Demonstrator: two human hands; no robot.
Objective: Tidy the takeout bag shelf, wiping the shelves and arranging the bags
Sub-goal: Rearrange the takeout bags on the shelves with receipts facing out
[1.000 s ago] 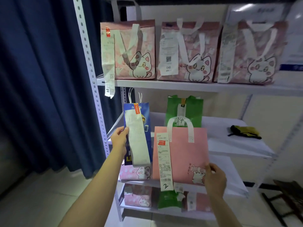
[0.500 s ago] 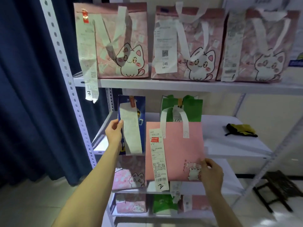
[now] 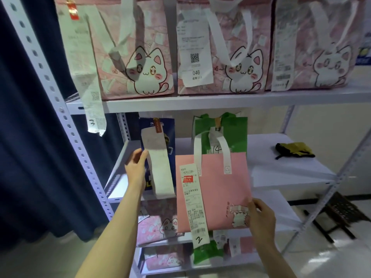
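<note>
My left hand (image 3: 136,169) grips the left edge of a blue bag (image 3: 169,145) that carries a long white receipt, holding it upright at the left end of the middle shelf (image 3: 281,169). My right hand (image 3: 261,217) pinches the lower right corner of a plain pink bag (image 3: 220,189) with a receipt marked 2, held in front of the shelf's front edge. A green bag (image 3: 236,131) marked 14 stands behind the pink one. Three pink cat bags (image 3: 136,47) line the top shelf (image 3: 220,101).
A yellow-and-black cloth (image 3: 294,150) lies on the right of the middle shelf. More pink cat bags (image 3: 158,227) and a green bag (image 3: 206,255) sit on the lower shelves. A dark blue curtain (image 3: 26,137) hangs at the left. A dark stool (image 3: 343,213) stands at the right.
Both hands have lifted their bags up and toward the middle shelf. The view has moved closer to the shelves.
</note>
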